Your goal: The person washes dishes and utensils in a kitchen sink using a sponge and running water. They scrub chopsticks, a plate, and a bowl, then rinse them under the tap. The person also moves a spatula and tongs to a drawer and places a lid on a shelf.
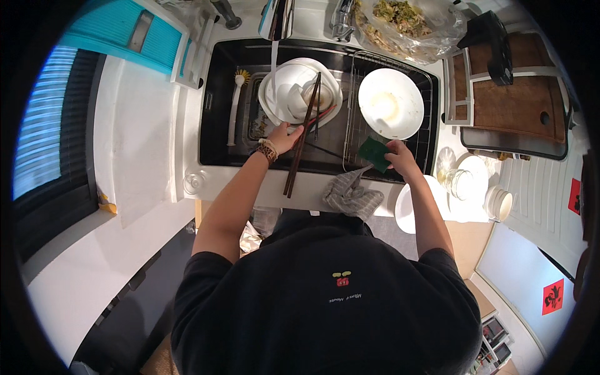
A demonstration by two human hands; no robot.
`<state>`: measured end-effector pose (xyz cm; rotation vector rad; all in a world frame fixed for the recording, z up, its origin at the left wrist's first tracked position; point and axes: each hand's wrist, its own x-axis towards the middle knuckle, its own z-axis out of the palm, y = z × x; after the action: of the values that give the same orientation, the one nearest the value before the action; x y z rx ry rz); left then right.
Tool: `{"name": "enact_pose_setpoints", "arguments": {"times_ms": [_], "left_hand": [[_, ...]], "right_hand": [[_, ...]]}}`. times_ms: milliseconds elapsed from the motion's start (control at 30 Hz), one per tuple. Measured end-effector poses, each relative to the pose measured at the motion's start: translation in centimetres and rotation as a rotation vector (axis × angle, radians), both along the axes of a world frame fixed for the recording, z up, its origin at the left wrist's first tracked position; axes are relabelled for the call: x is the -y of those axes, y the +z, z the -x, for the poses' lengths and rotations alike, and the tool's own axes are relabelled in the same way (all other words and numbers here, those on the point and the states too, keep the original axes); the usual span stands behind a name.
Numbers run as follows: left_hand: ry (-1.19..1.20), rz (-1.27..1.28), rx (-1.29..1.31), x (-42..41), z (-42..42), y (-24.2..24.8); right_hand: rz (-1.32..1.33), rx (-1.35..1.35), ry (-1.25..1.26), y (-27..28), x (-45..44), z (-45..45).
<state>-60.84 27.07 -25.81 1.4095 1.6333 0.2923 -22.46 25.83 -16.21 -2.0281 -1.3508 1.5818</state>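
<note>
A stack of white bowls and dishes (286,75) stands in the black sink (225,108), under a stream of water from the faucet (276,21). My left hand (283,138) is at the near rim of this stack. Beside its fingers, long dark chopsticks (300,154) reach from the stack out over the sink's front edge; whether the fingers grip them is unclear. A red utensil (323,114) lies there too. My right hand (398,157) pinches a green scouring pad (374,153). Just beyond it, a large white bowl (391,103) with food residue tilts on a wire rack (354,93).
A dish brush (234,108) leans at the sink's left. A grey striped cloth (351,192) hangs over the front edge. White plates (408,206) and glass jars (458,183) crowd the right counter, below wooden cutting boards (511,103). A plastic bag of food scraps (412,33) sits behind.
</note>
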Motion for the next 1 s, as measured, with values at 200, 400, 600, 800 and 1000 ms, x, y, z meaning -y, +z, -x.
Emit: {"name": "enact_pose_setpoints", "arguments": {"times_ms": [200,400,600,800,1000], "left_hand": [[-0.106,0.034,-0.127,-1.4,-1.4,1.2],[-0.203,-0.034,-0.214,-2.1,-3.0,2.5],[-0.084,-0.118,-0.119,-0.7,-1.1,2.7],[-0.101,-0.071,-0.111,-1.3,-1.8,3.2],[-0.026,-0.010,-0.091,-1.6,-2.0,1.6]], "right_hand": [[0.005,0.206,-0.054,-7.4,0.8,-1.1],[-0.334,0.618,0.090,-7.6,2.6,-0.9],[-0.596,0.178,0.905,6.2,8.7,7.0],[-0.608,-0.037,0.961,1.9,12.1,12.7],[-0.632,0.108,0.678,2.0,6.1,16.5]]}}
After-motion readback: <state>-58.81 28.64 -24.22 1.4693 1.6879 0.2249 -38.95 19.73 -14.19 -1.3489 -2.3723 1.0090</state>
